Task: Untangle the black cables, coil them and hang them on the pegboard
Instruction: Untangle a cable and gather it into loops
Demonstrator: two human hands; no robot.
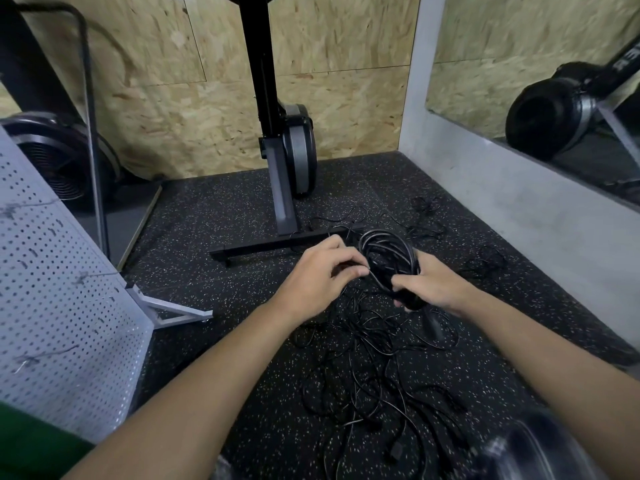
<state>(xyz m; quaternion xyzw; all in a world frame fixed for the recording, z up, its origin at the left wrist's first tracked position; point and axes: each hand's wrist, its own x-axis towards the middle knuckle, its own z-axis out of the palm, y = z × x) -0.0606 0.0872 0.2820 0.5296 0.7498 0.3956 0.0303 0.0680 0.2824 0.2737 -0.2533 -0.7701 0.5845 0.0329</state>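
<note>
Black cables lie tangled on the dark speckled rubber floor, lower centre of the frame, with thinner strands scattered toward the right wall. Just above the tangle, a partly wound coil of black cable is held between both hands. The right hand grips its lower side, fingers curled round the bundled loops. The left hand sits at the coil's left edge, fingertips bent together and apparently pinching a strand. To coil well, the left hand should probably feed slack in even, same-sized loops, lifting each length out of the tangle rather than tugging knots tight. The white perforated metal pegboard leans at the left edge, well apart.
</note>
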